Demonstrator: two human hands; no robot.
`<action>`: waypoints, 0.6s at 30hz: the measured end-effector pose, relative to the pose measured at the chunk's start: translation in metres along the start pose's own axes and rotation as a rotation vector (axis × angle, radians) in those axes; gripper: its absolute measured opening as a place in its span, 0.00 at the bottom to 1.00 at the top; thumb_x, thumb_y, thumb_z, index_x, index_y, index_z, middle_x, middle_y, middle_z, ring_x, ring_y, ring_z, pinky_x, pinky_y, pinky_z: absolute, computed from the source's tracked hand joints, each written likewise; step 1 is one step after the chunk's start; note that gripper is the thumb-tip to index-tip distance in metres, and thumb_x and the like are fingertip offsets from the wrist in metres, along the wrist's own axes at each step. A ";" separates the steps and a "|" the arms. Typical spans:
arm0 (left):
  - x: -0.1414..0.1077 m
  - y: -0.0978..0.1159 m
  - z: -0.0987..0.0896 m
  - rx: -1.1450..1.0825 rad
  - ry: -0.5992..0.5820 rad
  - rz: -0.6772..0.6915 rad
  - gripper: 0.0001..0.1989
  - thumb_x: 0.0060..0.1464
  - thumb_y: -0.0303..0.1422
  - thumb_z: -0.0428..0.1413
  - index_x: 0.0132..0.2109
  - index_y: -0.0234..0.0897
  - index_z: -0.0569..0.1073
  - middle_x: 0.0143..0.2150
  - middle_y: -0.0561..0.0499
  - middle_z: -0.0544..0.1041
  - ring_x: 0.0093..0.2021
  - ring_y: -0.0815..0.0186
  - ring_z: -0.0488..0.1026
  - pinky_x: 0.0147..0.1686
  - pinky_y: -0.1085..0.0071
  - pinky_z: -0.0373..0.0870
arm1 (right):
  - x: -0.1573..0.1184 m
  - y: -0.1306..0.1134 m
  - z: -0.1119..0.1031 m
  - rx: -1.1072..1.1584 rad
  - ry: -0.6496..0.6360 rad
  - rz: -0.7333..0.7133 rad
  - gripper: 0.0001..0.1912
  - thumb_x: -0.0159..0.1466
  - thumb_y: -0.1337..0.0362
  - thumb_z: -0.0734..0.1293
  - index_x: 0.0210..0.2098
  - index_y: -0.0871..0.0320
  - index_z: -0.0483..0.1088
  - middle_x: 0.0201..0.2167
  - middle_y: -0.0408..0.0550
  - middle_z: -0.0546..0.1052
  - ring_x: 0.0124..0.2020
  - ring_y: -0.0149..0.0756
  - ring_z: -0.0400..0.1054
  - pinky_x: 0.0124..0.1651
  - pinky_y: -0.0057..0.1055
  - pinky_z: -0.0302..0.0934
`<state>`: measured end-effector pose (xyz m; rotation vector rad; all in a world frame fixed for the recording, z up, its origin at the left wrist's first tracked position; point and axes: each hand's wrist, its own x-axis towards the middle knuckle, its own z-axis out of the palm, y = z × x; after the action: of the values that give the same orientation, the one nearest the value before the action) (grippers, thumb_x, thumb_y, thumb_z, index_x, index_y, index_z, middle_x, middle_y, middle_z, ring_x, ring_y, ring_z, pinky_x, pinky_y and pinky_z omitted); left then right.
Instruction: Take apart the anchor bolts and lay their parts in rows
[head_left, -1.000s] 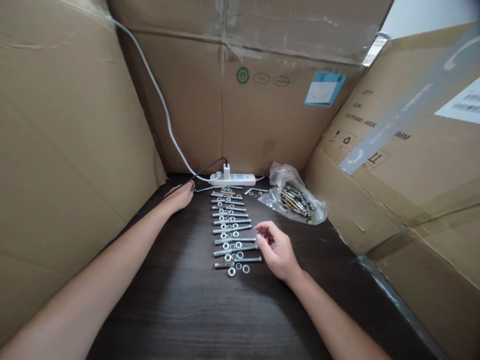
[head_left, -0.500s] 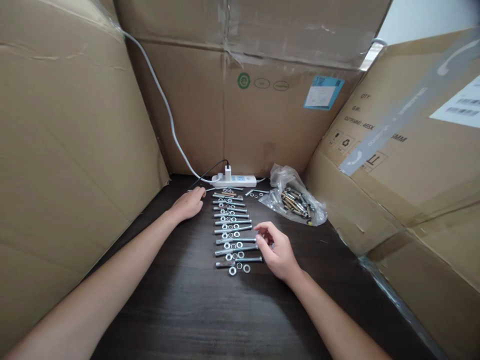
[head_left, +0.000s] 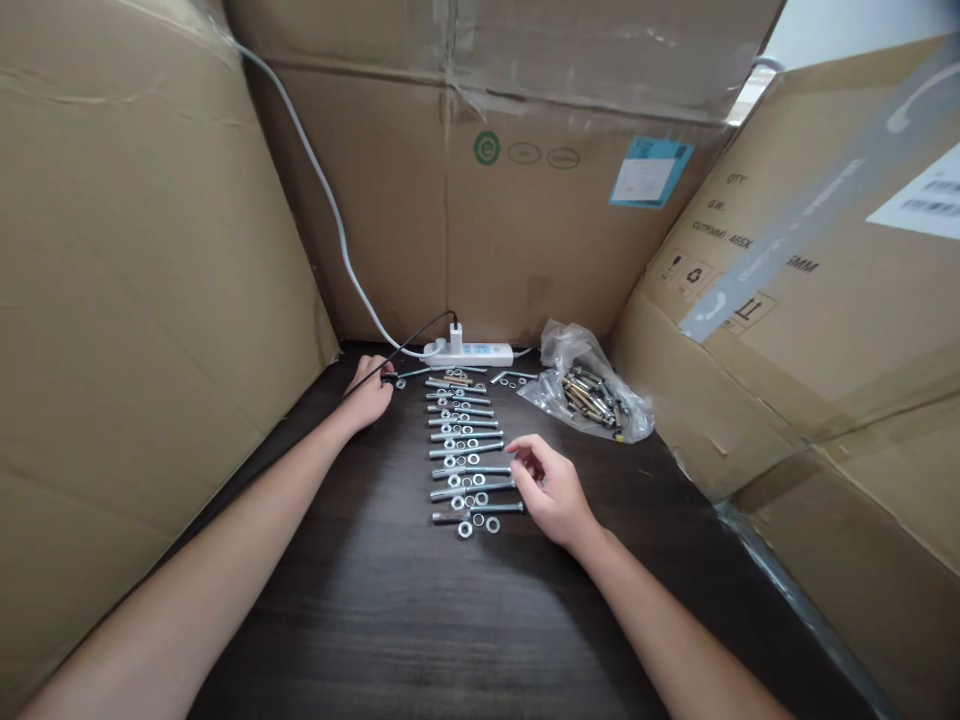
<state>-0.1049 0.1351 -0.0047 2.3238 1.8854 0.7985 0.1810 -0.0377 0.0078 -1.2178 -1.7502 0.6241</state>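
My left hand [head_left: 369, 390] is at the back left of the dark table, its fingers curled down by a small dark piece [head_left: 388, 377] that I cannot make out. A black cable [head_left: 409, 340] runs across that hand. My right hand [head_left: 551, 490] hovers beside the right ends of the nearer bolts, fingers bent and thumb apart, holding nothing. Several bolts with sleeves [head_left: 465, 452] lie crosswise in a column, with nuts and washers between them. The nearest bolt [head_left: 495, 508] has a nut [head_left: 465, 530] and a flat washer [head_left: 493, 525] in front of it.
A clear plastic bag [head_left: 596, 395] of bolts lies at the back right. Behind the column stands a white power strip [head_left: 480, 354] with a charger [head_left: 456, 338] and a white cord [head_left: 330, 190]. Cardboard boxes [head_left: 390, 220] wall the table [head_left: 360, 620] on three sides.
My left hand has shifted slightly left and back, its fingers now curled, and the black cable now lies over it. My right hand stays nearly in place. The view has tilted slightly.
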 end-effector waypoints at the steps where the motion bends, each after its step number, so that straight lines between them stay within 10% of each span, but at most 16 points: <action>1: -0.002 0.000 -0.002 0.018 0.014 -0.035 0.12 0.49 0.25 0.45 0.43 0.38 0.63 0.44 0.46 0.64 0.44 0.60 0.68 0.44 0.66 0.66 | 0.000 0.000 0.000 0.000 0.000 0.001 0.08 0.61 0.67 0.59 0.39 0.58 0.66 0.26 0.41 0.67 0.24 0.28 0.58 0.28 0.25 0.54; 18: -0.035 0.024 -0.012 0.157 -0.103 0.086 0.20 0.51 0.28 0.45 0.51 0.45 0.69 0.49 0.48 0.70 0.49 0.53 0.62 0.48 0.55 0.59 | 0.000 -0.004 0.000 -0.002 -0.008 -0.024 0.06 0.61 0.66 0.59 0.36 0.58 0.67 0.24 0.41 0.67 0.22 0.28 0.57 0.26 0.25 0.53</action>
<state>-0.0931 0.0934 0.0016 2.4998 1.8803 0.5430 0.1797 -0.0392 0.0110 -1.1955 -1.7700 0.6137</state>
